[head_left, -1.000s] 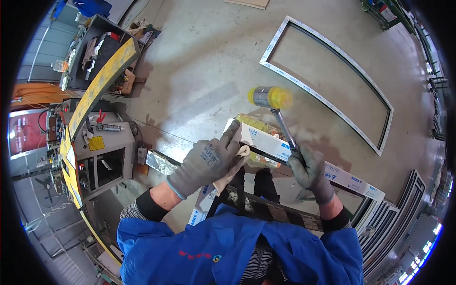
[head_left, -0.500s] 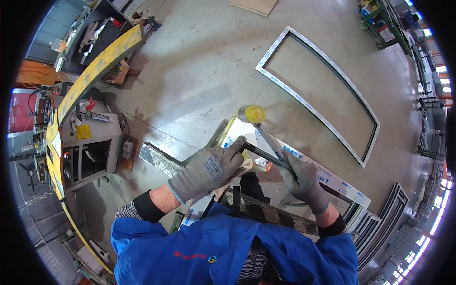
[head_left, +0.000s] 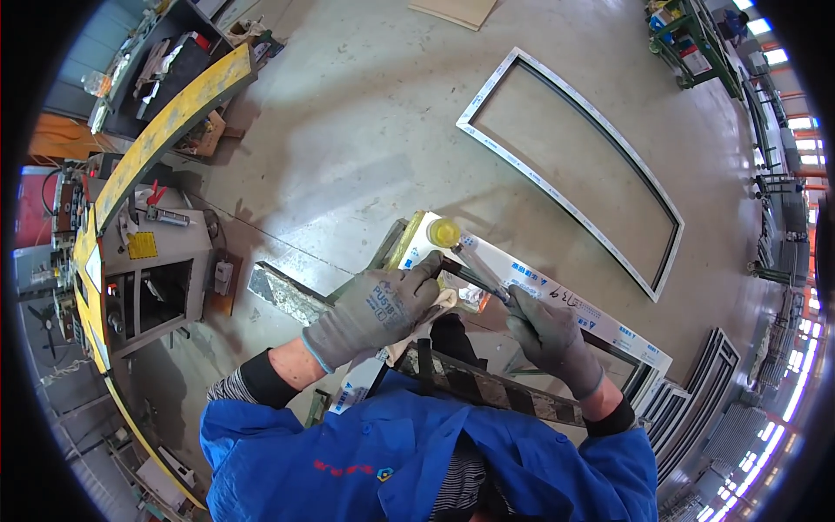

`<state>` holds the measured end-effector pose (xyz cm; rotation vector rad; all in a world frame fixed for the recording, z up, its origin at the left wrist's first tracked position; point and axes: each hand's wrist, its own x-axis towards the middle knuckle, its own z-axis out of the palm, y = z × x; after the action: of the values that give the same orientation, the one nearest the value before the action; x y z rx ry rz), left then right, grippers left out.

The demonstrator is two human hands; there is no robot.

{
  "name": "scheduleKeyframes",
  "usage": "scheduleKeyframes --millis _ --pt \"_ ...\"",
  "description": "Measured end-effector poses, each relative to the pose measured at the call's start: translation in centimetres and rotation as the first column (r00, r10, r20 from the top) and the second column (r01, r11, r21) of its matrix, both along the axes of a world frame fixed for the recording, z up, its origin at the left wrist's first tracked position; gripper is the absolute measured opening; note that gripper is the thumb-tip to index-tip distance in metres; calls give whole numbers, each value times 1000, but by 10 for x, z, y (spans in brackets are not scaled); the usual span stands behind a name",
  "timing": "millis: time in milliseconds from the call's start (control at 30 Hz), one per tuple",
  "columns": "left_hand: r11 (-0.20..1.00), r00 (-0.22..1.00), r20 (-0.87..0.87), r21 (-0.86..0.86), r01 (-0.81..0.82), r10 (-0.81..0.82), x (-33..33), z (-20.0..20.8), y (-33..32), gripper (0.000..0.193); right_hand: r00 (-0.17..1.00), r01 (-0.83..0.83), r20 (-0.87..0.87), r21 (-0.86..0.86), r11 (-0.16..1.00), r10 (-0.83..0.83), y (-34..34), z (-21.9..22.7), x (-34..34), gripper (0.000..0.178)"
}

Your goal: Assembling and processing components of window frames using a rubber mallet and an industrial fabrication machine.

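Head view: tapping the frame [head_left: 557, 298] at its left end seems the step in hand; the mallet [head_left: 444, 232] is at that end, right hand [head_left: 550, 335] clamped round it, left hand [head_left: 383, 304] touching the frame, hold unclear; the next blow calls for careful aim

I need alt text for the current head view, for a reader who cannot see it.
A person's gloved right hand holds a yellow-headed mallet at the left end of a white-faced frame, while the gloved left hand touches the frame nearby. Beyond, a second frame lies on the grey floor.
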<state>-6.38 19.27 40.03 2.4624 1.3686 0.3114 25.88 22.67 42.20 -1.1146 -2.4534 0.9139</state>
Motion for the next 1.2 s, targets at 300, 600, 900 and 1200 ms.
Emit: scheduleKeyframes --millis 300,600,900,1200 --pt "998 999 -18 -49 -45 44 0 9 25 61 989 120 -87 -43 992 -123 -7 7 1 48" --pt "989 998 -54 -146 21 -29 2 20 -1 37 992 73 -101 -28 997 -76 -5 7 -6 45" --pt "995 999 -53 -98 5 -10 0 8 -10 43 994 83 -68 17 996 -82 -4 10 -20 35" --pt "885 863 203 -154 -439 463 -12 48 4 42 985 150 -92 21 988 -148 -6 5 -6 36"
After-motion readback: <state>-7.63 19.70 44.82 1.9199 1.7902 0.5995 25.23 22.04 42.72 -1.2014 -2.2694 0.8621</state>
